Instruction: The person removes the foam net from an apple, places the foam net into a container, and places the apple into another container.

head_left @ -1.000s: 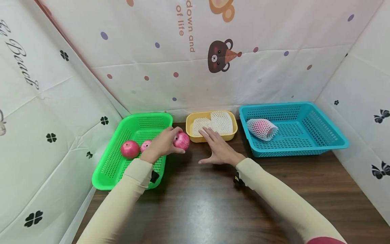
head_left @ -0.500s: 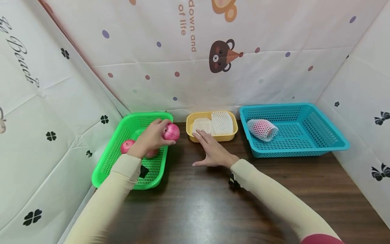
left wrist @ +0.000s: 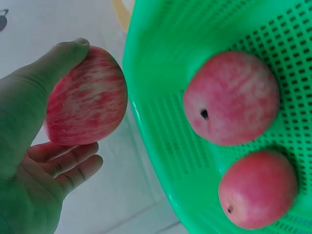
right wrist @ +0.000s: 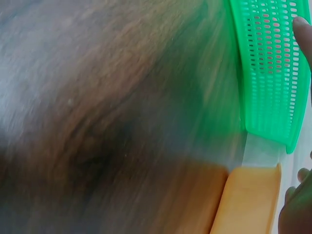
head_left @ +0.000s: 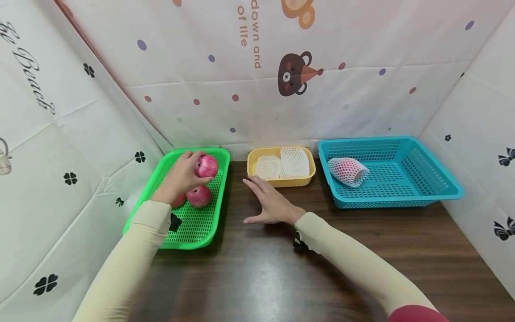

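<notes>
Dark brown wood-grain worktop (head_left: 257,273), glossy at lower centre, meets white printed sheeting (head_left: 257,107) across the frame's top. Left of centre, the left hand (head_left: 181,176) grips a round red-streaked apple (head_left: 207,166), seemingly above a green perforated plastic basket (head_left: 197,228); the right hand (head_left: 273,205), fingers spread, hovers near a yellow plastic tray (head_left: 291,182).

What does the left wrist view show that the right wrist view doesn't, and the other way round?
Only the left wrist view: the left hand holding a pink fruit, and two more fruits plainly visible; the right shows just reddish patches through slots.

Only the right wrist view: the wooden tabletop and part of the right hand.

Both: the green basket. The yellow tray is clear in the right; the left's yellow sliver may be it.
</notes>
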`<state>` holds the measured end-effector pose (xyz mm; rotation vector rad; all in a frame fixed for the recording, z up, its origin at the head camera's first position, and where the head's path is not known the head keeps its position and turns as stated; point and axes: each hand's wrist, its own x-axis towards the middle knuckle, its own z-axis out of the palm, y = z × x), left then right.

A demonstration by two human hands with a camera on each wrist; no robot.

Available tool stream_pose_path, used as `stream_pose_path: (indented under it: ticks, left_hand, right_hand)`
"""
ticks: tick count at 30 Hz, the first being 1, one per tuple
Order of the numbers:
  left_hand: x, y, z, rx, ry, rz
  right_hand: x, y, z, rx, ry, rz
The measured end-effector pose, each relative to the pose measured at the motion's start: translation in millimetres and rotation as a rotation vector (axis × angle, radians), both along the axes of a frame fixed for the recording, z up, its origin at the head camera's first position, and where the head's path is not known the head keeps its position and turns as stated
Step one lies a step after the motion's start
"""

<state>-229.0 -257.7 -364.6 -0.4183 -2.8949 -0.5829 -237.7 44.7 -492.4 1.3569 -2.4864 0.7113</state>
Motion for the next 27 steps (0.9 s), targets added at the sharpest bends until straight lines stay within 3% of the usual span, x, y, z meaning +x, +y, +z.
stream_pose_path:
  ticks: [10,18,27]
  left_hand:
    - [-7.2,-26.9,0.8,-0.048,0.047,0.017]
    - [-8.8,-39.1,-0.3,-0.047,-0.031,0.133]
    - [-11.8,-49.8,-6.6,-0.02,-0.086,0.165]
  right_hand:
    - [3.4,-20,4.2,0.0,-0.017,0.005]
    - [8.2,-37,7.3,0.001,-0.123,-0.016]
    - [12.6,-57,8.2,-0.014,-0.21,0.001]
